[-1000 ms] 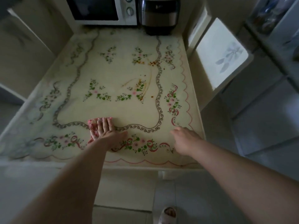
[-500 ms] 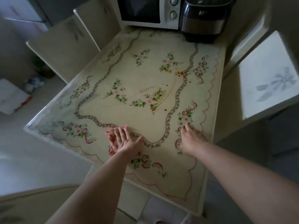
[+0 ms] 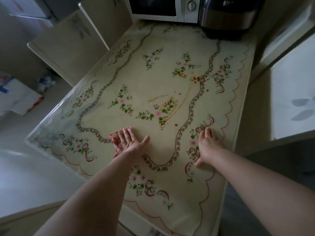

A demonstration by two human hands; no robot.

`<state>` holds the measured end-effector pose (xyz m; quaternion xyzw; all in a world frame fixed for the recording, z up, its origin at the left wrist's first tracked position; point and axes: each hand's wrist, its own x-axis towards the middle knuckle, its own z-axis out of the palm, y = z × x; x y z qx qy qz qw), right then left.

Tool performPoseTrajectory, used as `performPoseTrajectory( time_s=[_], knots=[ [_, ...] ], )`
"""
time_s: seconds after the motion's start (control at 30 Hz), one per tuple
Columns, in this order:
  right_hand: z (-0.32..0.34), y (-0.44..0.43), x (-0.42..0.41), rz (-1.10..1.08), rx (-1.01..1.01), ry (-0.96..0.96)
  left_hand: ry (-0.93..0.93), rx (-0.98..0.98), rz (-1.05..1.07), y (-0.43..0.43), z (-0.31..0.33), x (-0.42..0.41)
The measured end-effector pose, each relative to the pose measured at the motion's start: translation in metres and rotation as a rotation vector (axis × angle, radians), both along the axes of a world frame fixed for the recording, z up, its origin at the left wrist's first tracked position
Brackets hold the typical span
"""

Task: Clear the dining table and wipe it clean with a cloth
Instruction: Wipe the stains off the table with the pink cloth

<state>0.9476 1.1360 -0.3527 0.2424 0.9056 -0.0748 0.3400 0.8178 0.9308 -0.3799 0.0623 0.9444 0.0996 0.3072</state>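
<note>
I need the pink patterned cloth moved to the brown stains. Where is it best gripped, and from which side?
Probably its left edge: the pink patterned cloth lies flat under the left hand, only that edge showing past the fingers, so pinch from the left.

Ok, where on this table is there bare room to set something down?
Bare: the broad middle between the cloth under the left hand and the microwave, though brown stains streak its right half; also the near end behind the right hand. Crowded at the far edge, where microwave and dark appliance stand.
</note>
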Motion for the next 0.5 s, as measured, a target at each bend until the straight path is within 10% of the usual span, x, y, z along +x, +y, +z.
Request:
performPoseTrajectory(
  time_s=[0.5],
  knots=[
    [0.005, -0.005, -0.009, -0.156, -0.013, 0.085, 0.090, 0.093, -0.446, 0.109, -0.008, -0.124]
  ],
)
